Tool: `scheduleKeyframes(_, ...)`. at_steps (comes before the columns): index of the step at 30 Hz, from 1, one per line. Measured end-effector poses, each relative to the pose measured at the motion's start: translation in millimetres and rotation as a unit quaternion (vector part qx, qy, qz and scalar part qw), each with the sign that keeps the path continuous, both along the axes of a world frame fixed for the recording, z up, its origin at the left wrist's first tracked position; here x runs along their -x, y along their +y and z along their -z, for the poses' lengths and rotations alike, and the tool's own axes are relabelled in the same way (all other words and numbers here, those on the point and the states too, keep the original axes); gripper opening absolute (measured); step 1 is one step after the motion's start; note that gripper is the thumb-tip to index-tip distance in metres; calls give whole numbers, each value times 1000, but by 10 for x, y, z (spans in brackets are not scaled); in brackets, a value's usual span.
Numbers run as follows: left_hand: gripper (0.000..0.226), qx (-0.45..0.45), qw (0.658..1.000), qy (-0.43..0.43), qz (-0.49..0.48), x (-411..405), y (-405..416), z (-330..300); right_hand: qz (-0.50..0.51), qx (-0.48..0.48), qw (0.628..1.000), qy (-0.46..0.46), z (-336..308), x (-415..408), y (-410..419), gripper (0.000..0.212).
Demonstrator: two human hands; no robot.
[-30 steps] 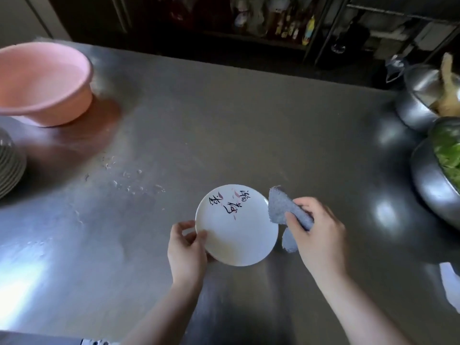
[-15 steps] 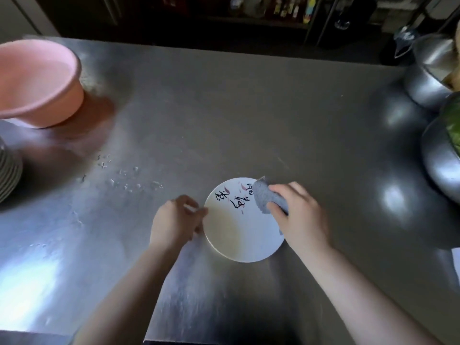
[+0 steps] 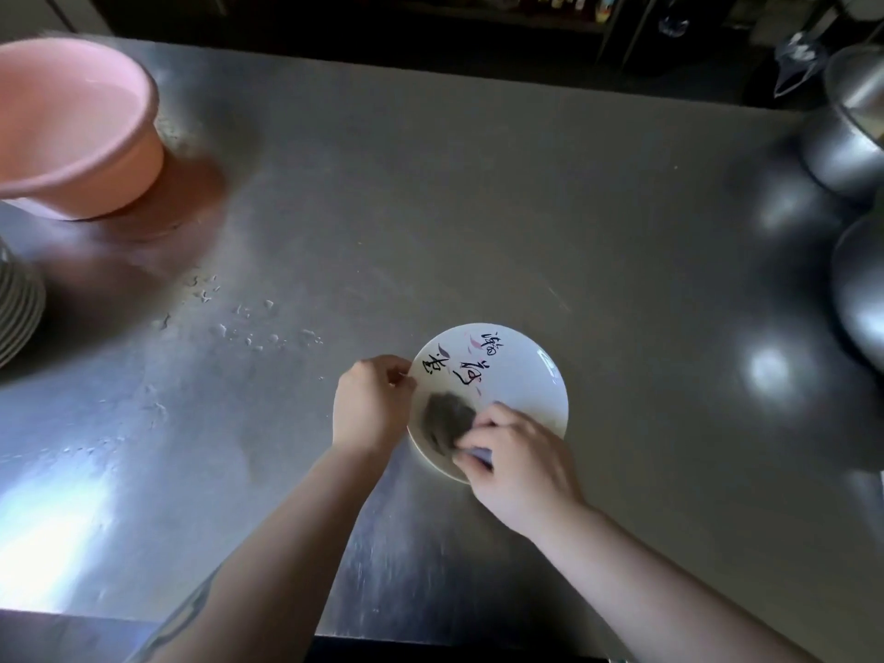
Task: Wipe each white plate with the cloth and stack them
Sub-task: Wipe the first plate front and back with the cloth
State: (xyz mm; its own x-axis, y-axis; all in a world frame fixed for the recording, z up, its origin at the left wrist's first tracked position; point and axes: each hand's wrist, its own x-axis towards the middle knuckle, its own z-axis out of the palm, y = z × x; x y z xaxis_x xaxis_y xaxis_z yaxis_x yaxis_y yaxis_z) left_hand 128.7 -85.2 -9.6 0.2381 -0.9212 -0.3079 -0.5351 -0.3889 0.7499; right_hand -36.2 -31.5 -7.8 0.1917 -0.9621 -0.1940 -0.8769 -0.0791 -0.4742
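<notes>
Two hands [image 3: 373,404] [image 3: 519,459], one plate [image 3: 521,375], one cloth [image 3: 447,418], one basin [image 3: 71,131], two pots [image 3: 846,150] [image 3: 861,289].

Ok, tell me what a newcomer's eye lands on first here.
First, the white plate with black brush lettering, near the front of the steel counter: the left hand grips its left rim while the right hand presses a grey cloth onto it. Next, the big pink basin at far left, and the steel bowls at the right edge.
</notes>
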Motion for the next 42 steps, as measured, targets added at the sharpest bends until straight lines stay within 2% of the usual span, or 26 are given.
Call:
scheduleKeyframes(2, 22, -1, 1000, 10, 4, -11, 33, -7, 30, -16, 999, 29, -39, 237, 1, 13)
scheduleKeyframes(5, 14, -15, 1000, 2, 17, -14, 92, -7, 97, -8, 990, 97, -44, 366, -334, 15)
scheduleKeyframes(7, 10, -22, 1000, 2, 4, -6, 119, -8, 103, 9, 991, 87, -22, 254, -598, 22)
scheduleKeyframes(10, 14, -24, 999, 22, -25, 16, 127, 0, 36, 1, 999, 36, 2, -31, -741, 28)
scheduleKeyframes(13, 18, -24, 997, 39, -65, 39, 105, 9, -39, 0, 999, 2, 44, -122, -465, 27)
scheduleKeyframes(16, 36, -12, 1000, -6, -25, 77, 77, -6, -72, -10, 997, 8, 29, 149, -127, 24)
scheduleKeyframes(18, 42, -9, 1000, -29, 8, 82, 63, -24, -44, -23, 998, 37, -10, 389, -138, 23)
scheduleKeyframes(22, 32, 8, 997, -55, 47, 51, 49, -20, 45, -6, 994, 96, -26, 367, -608, 25)
scheduleKeyframes(24, 34, 14, 997, -61, 49, 50, 45, 5, 38, 10, 996, 84, -5, 157, -768, 27)
scheduleKeyframes(27, 40, -1, 998, -57, 19, 55, 42, 53, -37, 39, 997, 48, 50, -58, -591, 27)
scheduleKeyframes(31, 40, -18, 998, -42, 41, 9, 33, 67, -130, 35, 991, -16, 25, 164, -226, 25)
scheduleKeyframes(33, 36, -46, 995, -31, 84, -65, -9, 22, -94, 31, 995, -27, -17, 321, -364, 31)
scheduleKeyframes(35, 30, -61, 988, -65, 128, -140, -123, -16, -1, 85, 995, -47, -49, 353, -644, 36)
scheduleKeyframes(38, 22, -1, 991, -87, 99, -109, -419, -70, 50, 92, 993, -59, -75, 203, -993, 17)
scheduleKeyframes(40, 22, 30, 991, -90, 91, -10, -624, -83, -7, 95, 995, -30, -43, 102, -1066, 10)
scheduleKeyframes(42, 21, 12, 986, -89, 138, 69, -731, -41, -51, 133, 990, -3, -5, 39, -1042, 6)
